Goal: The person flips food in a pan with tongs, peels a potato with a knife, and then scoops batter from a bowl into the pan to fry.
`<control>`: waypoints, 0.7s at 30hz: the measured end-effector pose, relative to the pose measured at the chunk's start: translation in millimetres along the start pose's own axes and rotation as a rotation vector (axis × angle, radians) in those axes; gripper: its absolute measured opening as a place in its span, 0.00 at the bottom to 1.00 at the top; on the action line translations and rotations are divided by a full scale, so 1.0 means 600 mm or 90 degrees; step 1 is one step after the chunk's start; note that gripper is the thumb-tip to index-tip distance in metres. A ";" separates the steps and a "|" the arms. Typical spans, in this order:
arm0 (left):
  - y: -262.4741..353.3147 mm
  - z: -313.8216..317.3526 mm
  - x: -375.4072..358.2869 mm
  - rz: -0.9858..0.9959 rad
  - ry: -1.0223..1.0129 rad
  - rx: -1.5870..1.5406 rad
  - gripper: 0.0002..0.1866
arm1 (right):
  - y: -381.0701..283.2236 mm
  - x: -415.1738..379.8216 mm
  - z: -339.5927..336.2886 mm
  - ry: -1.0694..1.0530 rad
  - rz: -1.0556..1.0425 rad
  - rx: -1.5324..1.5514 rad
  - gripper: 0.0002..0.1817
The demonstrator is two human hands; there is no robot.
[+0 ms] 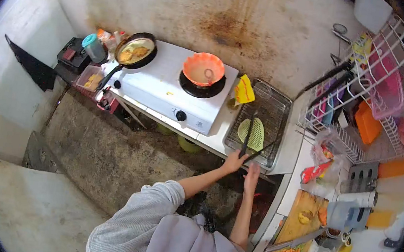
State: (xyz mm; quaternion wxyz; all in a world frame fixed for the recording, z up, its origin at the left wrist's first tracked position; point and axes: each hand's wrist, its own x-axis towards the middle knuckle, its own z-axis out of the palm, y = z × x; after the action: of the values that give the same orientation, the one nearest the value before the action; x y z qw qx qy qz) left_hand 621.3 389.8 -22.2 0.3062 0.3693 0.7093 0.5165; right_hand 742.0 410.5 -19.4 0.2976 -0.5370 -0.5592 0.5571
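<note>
My left hand (233, 162) is closed around the handle end of black tongs (246, 136). The tongs' two arms spread apart over a wire rack tray (233, 136). Between those arms a light green perforated skimmer or strainer (257, 134) lies on the rack. Close beside the tongs' handle end, my right hand (251, 179) is raised with its fingers stretched out, their tips slightly blurred.
A white stove (159, 84) carries a frying pan (148, 37) with food in oil and an orange bowl (204, 63) on the other burner. A yellow packet (245, 90) stands by the tray. At right are a dish rack (358, 93) and a cutting board (295, 222) with chopped vegetables and a knife (298, 240).
</note>
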 end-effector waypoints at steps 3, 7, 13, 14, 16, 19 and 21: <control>0.095 -0.056 -0.061 0.022 0.000 -0.047 0.19 | -0.122 -0.051 0.022 0.003 0.086 0.077 0.39; 0.103 -0.099 -0.117 0.136 0.017 -0.082 0.21 | -0.125 -0.059 0.064 -0.054 -0.049 0.055 0.42; 0.103 -0.221 -0.161 0.175 -0.067 -0.072 0.22 | -0.161 -0.135 0.160 0.178 -0.095 -0.064 0.42; 0.099 -0.246 -0.160 0.211 -0.098 -0.050 0.23 | -0.172 -0.148 0.171 0.107 -0.095 0.026 0.42; 0.095 -0.309 -0.153 0.324 -0.141 -0.032 0.25 | -0.172 -0.157 0.211 0.082 -0.179 0.077 0.38; 0.079 -0.431 -0.165 0.199 -0.248 -0.131 0.27 | -0.204 -0.187 0.277 0.036 -0.231 0.122 0.27; 0.013 -0.499 -0.173 0.100 -0.206 -0.136 0.26 | -0.226 -0.201 0.315 0.031 -0.225 0.125 0.26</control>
State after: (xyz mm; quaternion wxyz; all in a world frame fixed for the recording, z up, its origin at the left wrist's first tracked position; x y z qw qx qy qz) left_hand 434.7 152.6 74.6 0.4121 0.4669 0.5615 0.5449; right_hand 559.2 267.4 102.3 0.4554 -0.4122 -0.5804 0.5347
